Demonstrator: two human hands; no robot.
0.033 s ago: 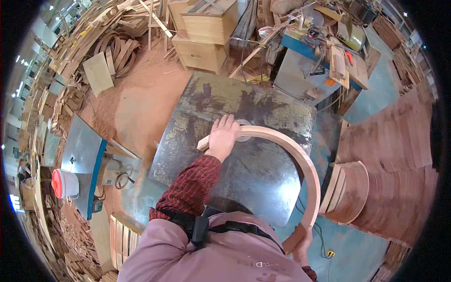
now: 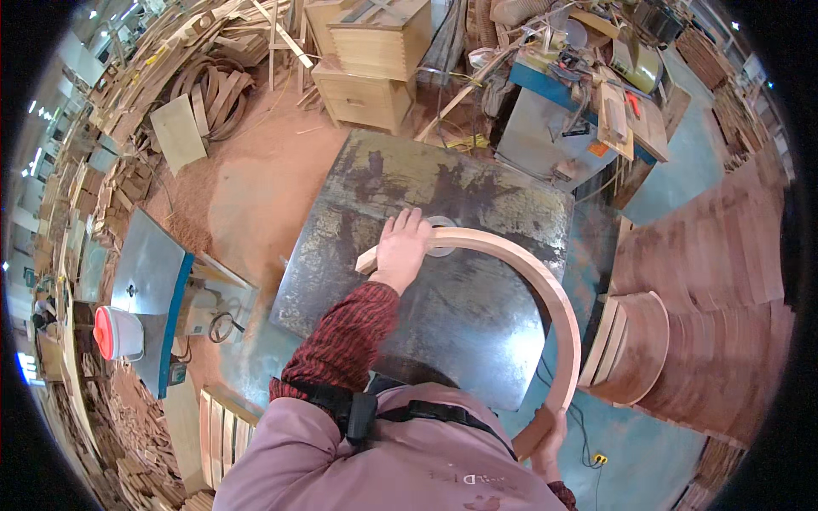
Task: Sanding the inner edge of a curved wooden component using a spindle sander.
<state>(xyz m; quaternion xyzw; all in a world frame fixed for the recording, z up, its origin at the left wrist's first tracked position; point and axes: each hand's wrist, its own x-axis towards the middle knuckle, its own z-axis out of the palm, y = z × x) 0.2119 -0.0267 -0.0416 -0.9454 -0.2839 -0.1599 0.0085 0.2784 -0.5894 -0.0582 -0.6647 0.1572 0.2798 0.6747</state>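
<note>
Stands at a dark metal surface in a woodshop, dressed in a dusty pink top over red-and-black sleeves, holding a curved strip of wood with both hands. Lays the left hand across the strip near its upper end, fingers stretched away from the body, close together with small gaps at the tips; impossible to tell whether pinching, with the thumb hidden. Clasps the lower part in the right hand, fingers closed on the wood, tips partly out of sight, beyond the near right corner of the surface. Holds the strip as a wide arch, upper part over the surface and across a pale round plate, then out past the right edge and back toward the body. Faces two stacked pale wooden boxes beyond, on a floor coated in reddish sawdust. Has at far left a white bucket with a red lid, near a handwheel. Has at right a broad stack of curved brown boards, with a yellow plug on the floor just nearer the body
</note>
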